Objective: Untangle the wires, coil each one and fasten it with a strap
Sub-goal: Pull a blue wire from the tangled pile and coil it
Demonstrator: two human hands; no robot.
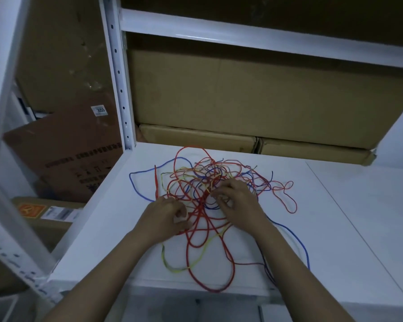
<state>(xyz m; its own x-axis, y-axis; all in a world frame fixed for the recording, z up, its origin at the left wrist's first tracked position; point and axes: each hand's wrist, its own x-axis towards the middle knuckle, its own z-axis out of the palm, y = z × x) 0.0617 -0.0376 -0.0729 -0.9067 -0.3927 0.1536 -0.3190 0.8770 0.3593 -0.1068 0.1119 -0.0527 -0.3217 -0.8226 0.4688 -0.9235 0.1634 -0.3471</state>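
Note:
A tangle of wires (196,180) in red, blue and yellow lies spread on the white shelf board (335,217). Loops of red wire (209,275) and yellow wire (172,268) trail to the front edge, and a blue wire (305,249) runs along the right. My left hand (165,217) sits at the left of the knot, fingers curled on red strands. My right hand (237,201) lies on the middle of the tangle, fingertips pinching strands there. No strap is in view.
Cardboard boxes (242,98) fill the back of the shelf behind the wires. A white perforated upright (119,73) stands at the shelf's back left corner, with more boxes (68,159) beyond it. A second white post (16,252) crosses the near left.

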